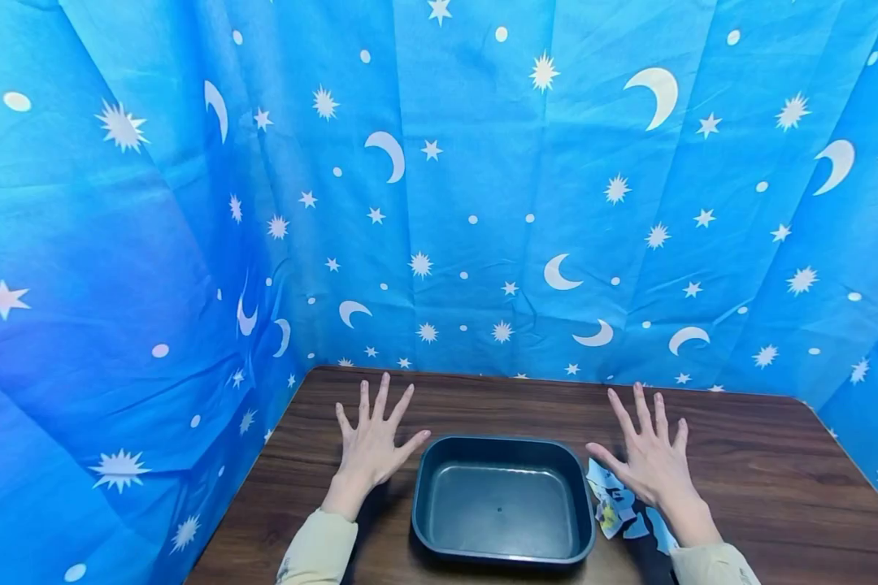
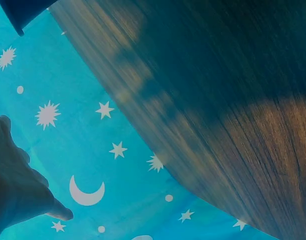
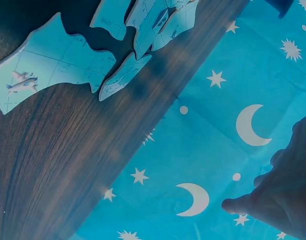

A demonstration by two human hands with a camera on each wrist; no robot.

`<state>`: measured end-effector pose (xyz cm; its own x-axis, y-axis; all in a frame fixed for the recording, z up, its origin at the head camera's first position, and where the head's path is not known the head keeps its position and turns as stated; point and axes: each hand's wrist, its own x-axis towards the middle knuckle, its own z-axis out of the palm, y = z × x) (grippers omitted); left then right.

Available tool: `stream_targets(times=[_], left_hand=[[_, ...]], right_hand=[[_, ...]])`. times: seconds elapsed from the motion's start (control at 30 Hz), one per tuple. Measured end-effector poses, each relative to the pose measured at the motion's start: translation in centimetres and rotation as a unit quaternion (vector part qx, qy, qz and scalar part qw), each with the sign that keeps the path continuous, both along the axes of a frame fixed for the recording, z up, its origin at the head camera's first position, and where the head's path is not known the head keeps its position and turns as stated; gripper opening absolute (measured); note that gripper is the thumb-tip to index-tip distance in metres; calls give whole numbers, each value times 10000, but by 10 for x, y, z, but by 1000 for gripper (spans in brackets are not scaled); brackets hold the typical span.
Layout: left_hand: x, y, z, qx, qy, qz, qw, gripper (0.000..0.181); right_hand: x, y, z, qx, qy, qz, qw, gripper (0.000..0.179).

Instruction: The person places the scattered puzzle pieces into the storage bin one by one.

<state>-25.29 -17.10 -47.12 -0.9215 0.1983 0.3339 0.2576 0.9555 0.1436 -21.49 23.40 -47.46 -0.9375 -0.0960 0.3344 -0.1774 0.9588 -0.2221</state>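
Observation:
My left hand (image 1: 371,448) hovers over the table to the left of a dark rectangular tray (image 1: 501,516), fingers spread wide and palm down. On the tray's other side my right hand (image 1: 656,465) is held the same way, above several light-blue jigsaw pieces (image 1: 635,528) that it partly hides. Neither hand holds anything. In the right wrist view the jigsaw pieces (image 3: 68,52) carry a map-like print, one with a small airplane. The left hand (image 2: 20,187) and right hand (image 3: 280,192) each show as dark shapes at the edge of their own wrist views.
The dark wooden table (image 1: 768,463) has its far edge close to a blue curtain (image 1: 475,162) printed with stars and moons. More of that curtain hangs along the left and right sides. Pale sleeves (image 1: 320,546) cover both forearms.

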Motion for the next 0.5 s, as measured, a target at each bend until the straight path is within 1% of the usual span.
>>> stream_targets(times=[0.13, 0.2, 0.33, 0.43, 0.5], left_hand=[[4, 2, 4, 24, -210, 20, 9998, 79], [5, 3, 4, 13, -260, 36, 9997, 79], [10, 5, 3, 72, -223, 24, 9997, 79], [16, 6, -1, 216, -173, -32, 9996, 78], [21, 8, -4, 317, -211, -52, 9993, 78]], right_hand=[[3, 1, 1, 28, 12, 19, 10000, 89], [6, 1, 0, 30, 31, 35, 10000, 89], [11, 1, -2, 11, 86, 40, 10000, 89], [16, 1, -4, -23, 99, 26, 9999, 89], [19, 0, -6, -35, 111, 17, 9999, 89]])
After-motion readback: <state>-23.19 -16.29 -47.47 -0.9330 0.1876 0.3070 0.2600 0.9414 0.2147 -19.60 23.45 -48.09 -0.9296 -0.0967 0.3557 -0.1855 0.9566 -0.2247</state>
